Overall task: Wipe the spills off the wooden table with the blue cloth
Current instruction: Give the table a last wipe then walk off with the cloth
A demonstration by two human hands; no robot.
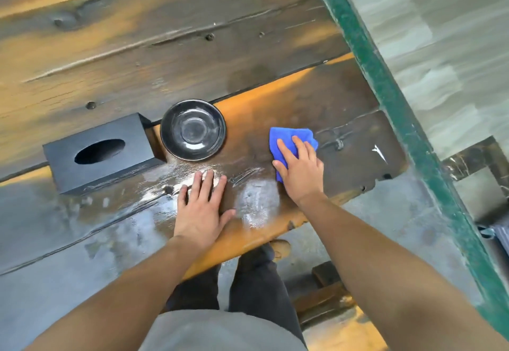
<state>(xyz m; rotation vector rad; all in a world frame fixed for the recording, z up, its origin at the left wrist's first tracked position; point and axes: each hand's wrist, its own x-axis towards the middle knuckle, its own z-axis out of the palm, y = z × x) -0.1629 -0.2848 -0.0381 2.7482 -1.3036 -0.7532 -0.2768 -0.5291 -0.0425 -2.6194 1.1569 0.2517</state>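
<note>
A folded blue cloth (286,137) lies on the wooden table (165,56) near its right end. My right hand (301,170) presses flat on the cloth, fingers spread over its near half. To the left, my left hand (202,207) rests palm down on the bare wood with fingers apart and holds nothing. Wet, shiny streaks of spill (256,202) gleam on the wood between and around both hands, near the front edge.
A black saucer (192,130) sits just beyond my left hand. A black tissue box (102,155) stands to its left. A green metal rail (385,97) runs diagonally past the table's right end. My legs and a wooden bench (325,293) are below the front edge.
</note>
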